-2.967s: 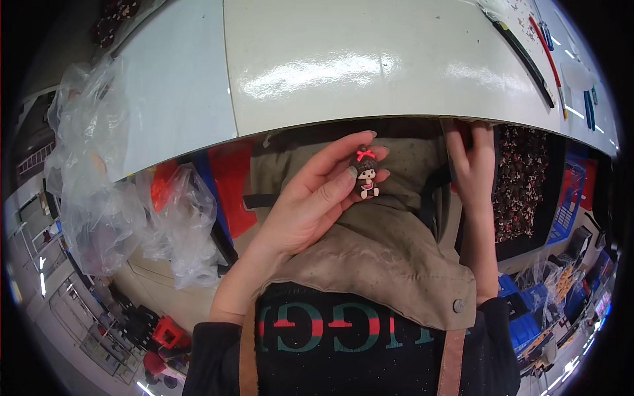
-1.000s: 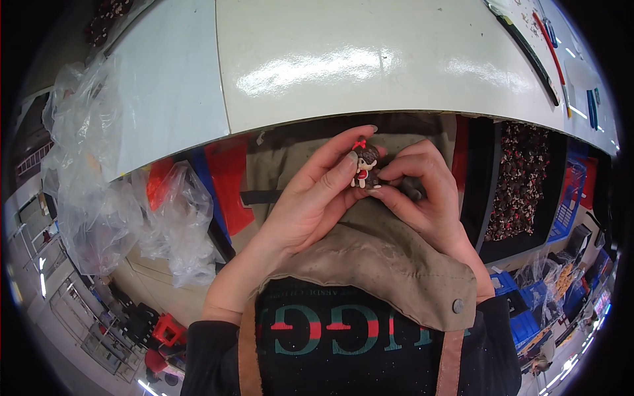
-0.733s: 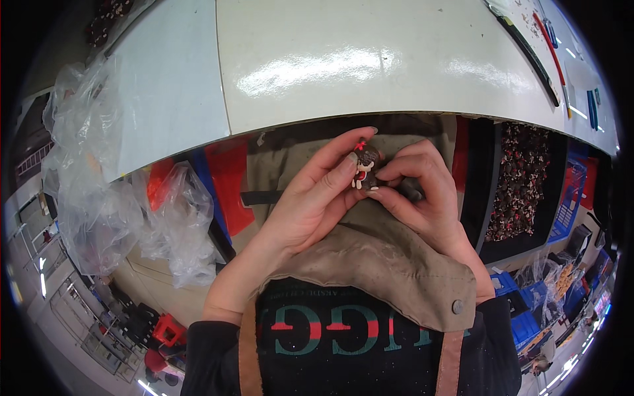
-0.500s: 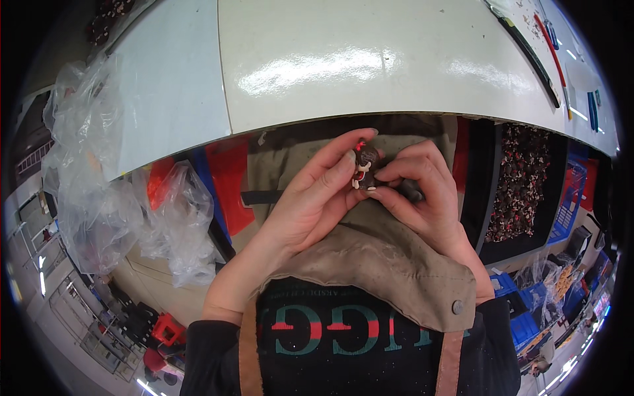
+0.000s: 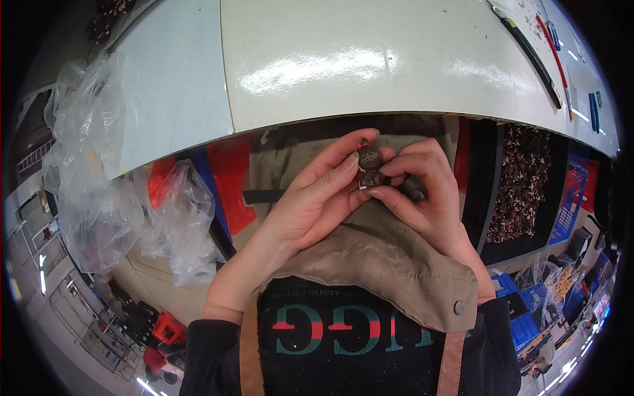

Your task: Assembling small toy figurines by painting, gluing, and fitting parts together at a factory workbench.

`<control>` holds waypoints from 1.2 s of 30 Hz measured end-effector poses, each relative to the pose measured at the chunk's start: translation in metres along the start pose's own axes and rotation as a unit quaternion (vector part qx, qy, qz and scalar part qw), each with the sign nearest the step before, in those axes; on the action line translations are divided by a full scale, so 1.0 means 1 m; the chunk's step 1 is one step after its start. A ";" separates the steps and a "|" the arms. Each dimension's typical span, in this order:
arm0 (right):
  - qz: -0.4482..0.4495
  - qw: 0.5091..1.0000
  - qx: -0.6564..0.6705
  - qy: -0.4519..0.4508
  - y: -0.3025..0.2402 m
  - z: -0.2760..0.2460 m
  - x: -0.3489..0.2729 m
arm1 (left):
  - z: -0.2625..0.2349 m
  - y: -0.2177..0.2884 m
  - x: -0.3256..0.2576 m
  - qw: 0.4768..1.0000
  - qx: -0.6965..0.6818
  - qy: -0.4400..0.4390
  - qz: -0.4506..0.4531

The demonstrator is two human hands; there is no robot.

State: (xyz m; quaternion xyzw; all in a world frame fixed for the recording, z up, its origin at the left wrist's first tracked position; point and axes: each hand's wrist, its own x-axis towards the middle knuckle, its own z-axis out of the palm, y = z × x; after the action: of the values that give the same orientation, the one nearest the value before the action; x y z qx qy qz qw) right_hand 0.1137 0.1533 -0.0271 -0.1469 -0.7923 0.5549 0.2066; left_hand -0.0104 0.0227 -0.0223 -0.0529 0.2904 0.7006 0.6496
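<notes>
A small dark brown figurine (image 5: pixel 371 158) with a round head and a red bit on top is held between both hands, just off the near edge of the table. My left hand (image 5: pixel 325 181) pinches its head side between thumb and fingers. My right hand (image 5: pixel 422 181) grips the lower part with thumb and index finger. The fingers hide parts of the figurine, and its finer details are too small to make out.
The white table (image 5: pixel 297 39) curves across ahead, with a long black-handled tool (image 5: pixel 528 56) at its right. A black bin (image 5: pixel 518 185) of similar dark pieces stands right of me. Clear plastic bags (image 5: pixel 92 171) hang on the left. Blue crates (image 5: pixel 522 323) sit at lower right.
The figurine has turned in my fingers: its pale and red front showed before, and now mostly plain brown faces up. Both hands stay in nearly the same place.
</notes>
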 end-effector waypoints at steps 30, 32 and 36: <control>-0.001 1.000 -0.012 0.007 0.002 0.000 0.001 | -0.001 0.000 0.002 1.000 -0.013 0.010 0.001; 0.001 1.000 -0.012 0.006 0.002 0.000 0.001 | -0.001 0.000 0.003 1.000 -0.012 0.012 -0.002; 0.003 1.000 -0.001 0.014 0.003 0.001 0.001 | -0.002 0.000 0.003 1.000 -0.012 0.013 -0.009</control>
State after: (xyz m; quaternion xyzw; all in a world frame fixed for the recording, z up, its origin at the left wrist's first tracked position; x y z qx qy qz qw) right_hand 0.1126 0.1539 -0.0301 -0.1569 -0.7895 0.5526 0.2161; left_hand -0.0112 0.0246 -0.0252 -0.0729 0.2898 0.6975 0.6513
